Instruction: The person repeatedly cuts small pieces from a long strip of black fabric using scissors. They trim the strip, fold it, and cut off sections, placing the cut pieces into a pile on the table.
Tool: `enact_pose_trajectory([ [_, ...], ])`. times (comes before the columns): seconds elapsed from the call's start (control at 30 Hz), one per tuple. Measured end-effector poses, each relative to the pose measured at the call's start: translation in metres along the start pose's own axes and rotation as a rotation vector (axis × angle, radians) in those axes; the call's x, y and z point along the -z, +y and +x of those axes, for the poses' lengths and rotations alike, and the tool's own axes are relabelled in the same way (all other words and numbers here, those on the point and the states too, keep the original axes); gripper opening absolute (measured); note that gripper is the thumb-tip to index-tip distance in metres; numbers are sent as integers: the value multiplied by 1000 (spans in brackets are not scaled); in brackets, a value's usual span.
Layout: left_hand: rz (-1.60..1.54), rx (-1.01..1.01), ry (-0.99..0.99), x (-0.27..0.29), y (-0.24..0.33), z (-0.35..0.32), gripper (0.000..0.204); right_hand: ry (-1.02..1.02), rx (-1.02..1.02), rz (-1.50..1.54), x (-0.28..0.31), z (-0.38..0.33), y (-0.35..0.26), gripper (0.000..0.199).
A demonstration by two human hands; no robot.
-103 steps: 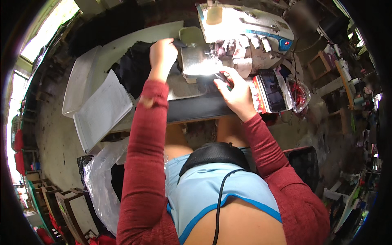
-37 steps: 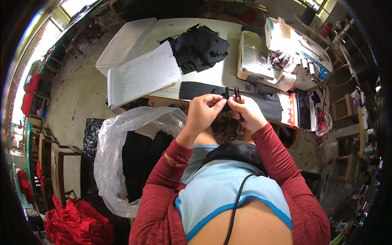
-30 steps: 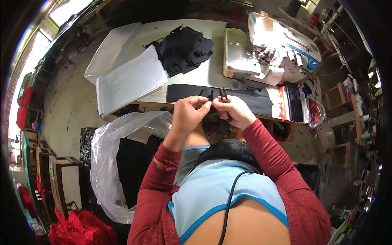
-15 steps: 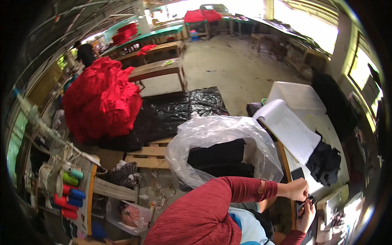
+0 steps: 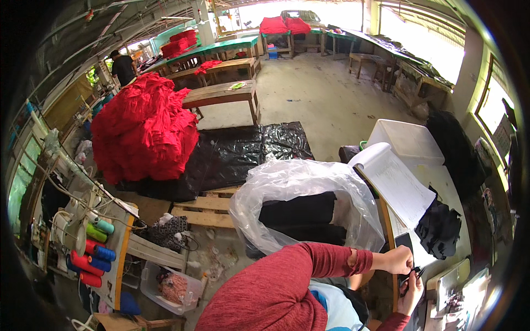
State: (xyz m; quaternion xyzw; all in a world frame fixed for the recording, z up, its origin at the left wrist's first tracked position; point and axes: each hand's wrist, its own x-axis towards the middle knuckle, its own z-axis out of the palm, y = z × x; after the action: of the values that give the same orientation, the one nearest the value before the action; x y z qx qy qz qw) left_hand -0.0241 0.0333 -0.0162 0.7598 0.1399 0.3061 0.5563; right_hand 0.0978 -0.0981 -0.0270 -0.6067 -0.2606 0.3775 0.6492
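At the right side, over the near edge of a pale work table, my two hands meet. My left hand (image 5: 398, 260) is closed, its fingers pinched at a small black piece (image 5: 418, 272) whose exact kind I cannot make out. Just below it, my right hand (image 5: 411, 292) curls its fingers round the same black piece. Beyond the hands on the table lie a crumpled black cloth (image 5: 439, 229) and an open pad of white paper (image 5: 395, 185). A sewing machine (image 5: 455, 292), partly washed out by glare, stands right of my right hand.
Left of the table is a clear plastic bag (image 5: 248, 204) with folded black cloth (image 5: 298, 212) inside. A large red fabric heap (image 5: 143, 132) rests on black sheeting (image 5: 226, 157). Thread cones (image 5: 88, 262) stand at left. A translucent bin (image 5: 406, 138) sits on the table's far end.
The whole view has shifted slightly, so the room appears a little lower and further right. Both hands stay together at the black piece, with only a small shift of the fingers.
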Motion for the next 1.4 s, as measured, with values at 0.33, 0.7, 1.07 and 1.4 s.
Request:
enact_pose_trajectory([
  [0.33, 3, -21, 22, -1, -1, 2, 14, 71, 62, -99, -17, 1, -6, 16],
  [0.7, -83, 130, 47, -5, -10, 9, 11, 128, -8, 23, -24, 6, -5, 12],
  [1.07, -145, 178, 51, -12, -15, 11, 12, 131, 47, -46, -16, 7, 0, 16],
  [1.4, -160, 96, 51, -22, -24, 9, 12, 134, 88, -150, -14, -4, -3, 15],
])
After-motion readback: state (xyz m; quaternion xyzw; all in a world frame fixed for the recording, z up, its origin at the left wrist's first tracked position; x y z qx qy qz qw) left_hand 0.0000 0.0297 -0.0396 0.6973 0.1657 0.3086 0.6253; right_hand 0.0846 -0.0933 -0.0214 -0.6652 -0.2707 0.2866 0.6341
